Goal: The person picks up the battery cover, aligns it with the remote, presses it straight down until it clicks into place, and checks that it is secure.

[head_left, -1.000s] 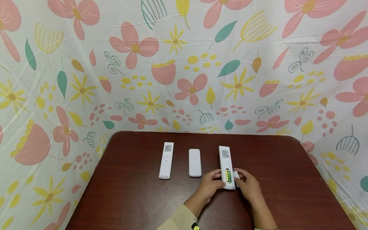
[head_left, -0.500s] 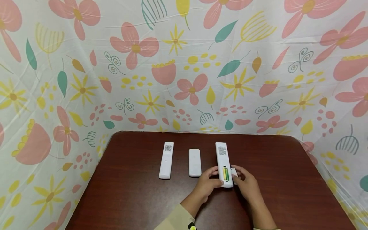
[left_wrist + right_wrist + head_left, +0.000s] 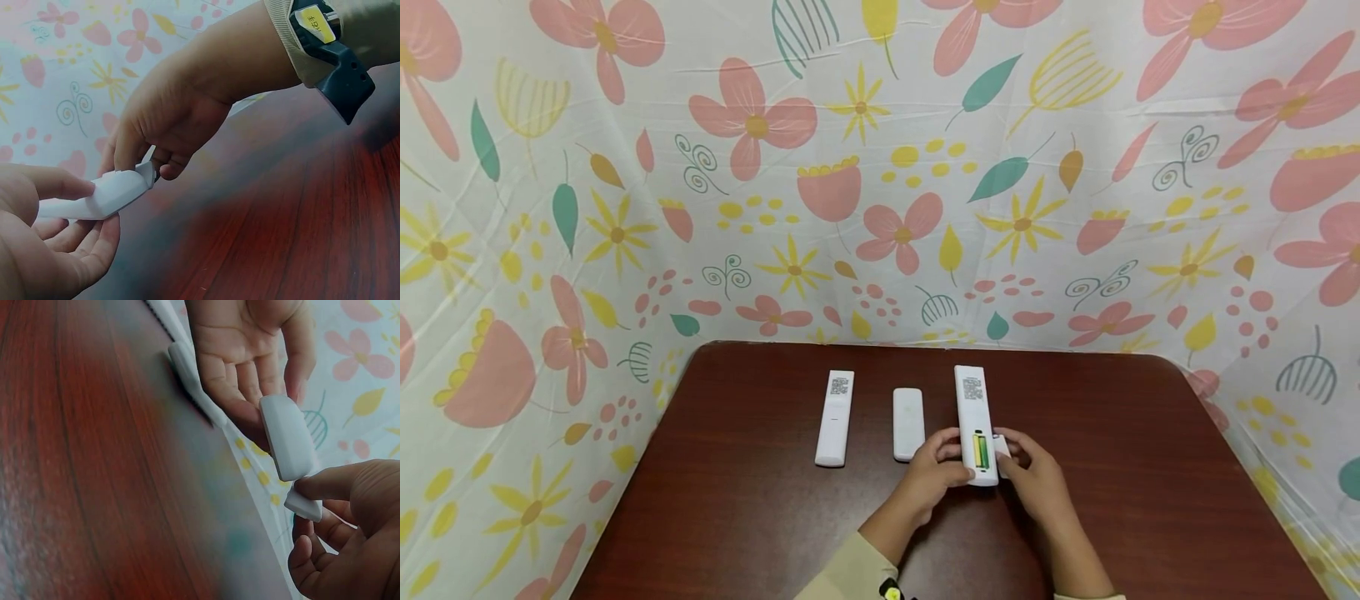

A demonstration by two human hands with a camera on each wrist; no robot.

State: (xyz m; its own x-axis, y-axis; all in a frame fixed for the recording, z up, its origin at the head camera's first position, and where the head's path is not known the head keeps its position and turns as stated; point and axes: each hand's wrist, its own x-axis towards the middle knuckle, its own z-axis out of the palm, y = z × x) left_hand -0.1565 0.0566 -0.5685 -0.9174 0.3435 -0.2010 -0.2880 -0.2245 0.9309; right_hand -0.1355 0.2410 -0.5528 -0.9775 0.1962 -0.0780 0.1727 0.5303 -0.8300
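Note:
A long white remote control (image 3: 973, 408) is held back side up above the table, its battery compartment uncovered. Two green-and-yellow batteries (image 3: 981, 452) lie in that compartment. My left hand (image 3: 931, 473) grips the remote near its lower end, thumb on top and fingers beneath, as the left wrist view shows. In my right hand (image 3: 1036, 477) a small white battery cover (image 3: 1002, 455) is pinched between thumb and fingers, close against the remote's right side. The right wrist view shows the cover (image 3: 304, 504) just beside the remote's end (image 3: 289, 439).
Another long white remote (image 3: 834, 419) lies back side up on the brown table (image 3: 760, 517), to the left. Between it and my hands lies a shorter white remote (image 3: 908, 423). A flower-printed cloth (image 3: 880, 167) hangs behind the table and along its sides.
Both hands have shifted left and slightly away from me, carrying the remote and the battery cover. Their holds look the same. The two remotes on the table have stayed put.

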